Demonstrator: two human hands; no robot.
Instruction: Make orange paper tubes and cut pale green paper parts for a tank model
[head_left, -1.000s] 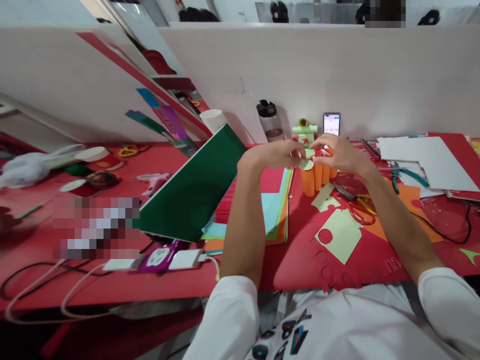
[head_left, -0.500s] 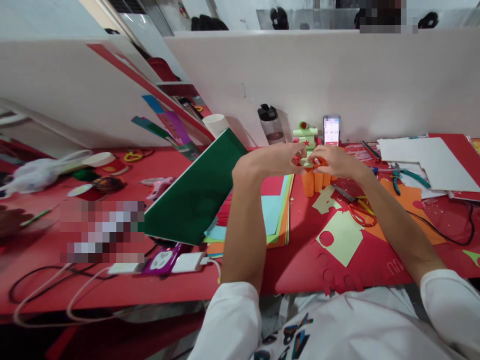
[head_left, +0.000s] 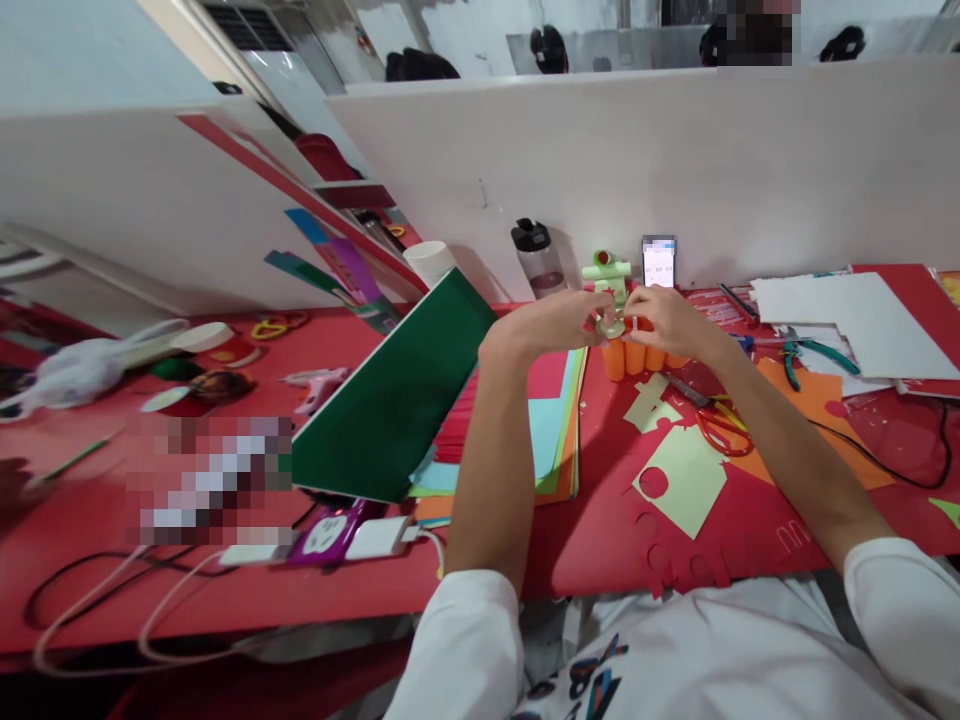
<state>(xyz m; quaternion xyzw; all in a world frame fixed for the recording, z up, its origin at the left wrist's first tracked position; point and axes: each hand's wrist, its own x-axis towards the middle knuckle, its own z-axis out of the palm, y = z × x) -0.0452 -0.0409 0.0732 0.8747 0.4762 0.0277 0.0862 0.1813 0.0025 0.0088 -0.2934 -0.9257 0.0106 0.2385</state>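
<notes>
My left hand (head_left: 566, 318) and my right hand (head_left: 667, 318) meet at the back of the table, fingers bent in and closed. Between their fingertips is a small round pale green paper piece (head_left: 615, 328), just above several orange paper rolls (head_left: 635, 358) that stand upright. My fingers partly cover where the piece and rolls meet. Right behind them stands a light green paper figure (head_left: 609, 270) made of rolls, with a red star on its front. Pale green paper with a round hole (head_left: 690, 490) and smaller offcuts (head_left: 651, 405) lie nearer to me.
Scissors with red and yellow handles (head_left: 724, 430) lie beside my right forearm, with pliers (head_left: 821, 355) farther right. A green board (head_left: 390, 400) leans over stacked coloured paper (head_left: 555, 440). A bottle (head_left: 536, 258) and an upright phone (head_left: 659, 262) stand against the white partition (head_left: 600, 160).
The camera view has shifted slightly. My hands stay at the orange rolls, with fingers slightly repositioned around the pale green paper piece. At far left, a brown object has slid mostly out of view.
</notes>
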